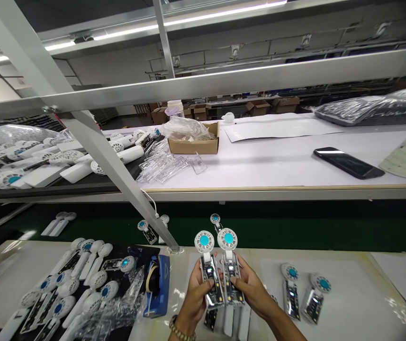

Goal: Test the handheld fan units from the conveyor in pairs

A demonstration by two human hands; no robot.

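Observation:
My left hand (pixel 198 292) is closed around a small handheld fan (pixel 204 241) with a white round head, a blue centre and a bare circuit board in its clear handle. A second fan of the same kind (pixel 227 239) is gripped by my right hand (pixel 250 286). Both are held upright side by side, with my thumbs on the board fronts and a small light showing on each board. Beneath my hands, white handle parts (pixel 229 320) lie on the worktable, partly hidden. To the right rest two more fans, one (pixel 291 291) beside the other (pixel 317 297).
A blue tape dispenser (pixel 158 286) stands left of my hands, beside a black tray of fans and clear plastic (pixel 113 312). A green conveyor belt (pixel 277 227) runs behind. The shelf above bears a cardboard box (pixel 195 146), a phone (pixel 348 162) and more fans; a metal post (pixel 117 175) slants down.

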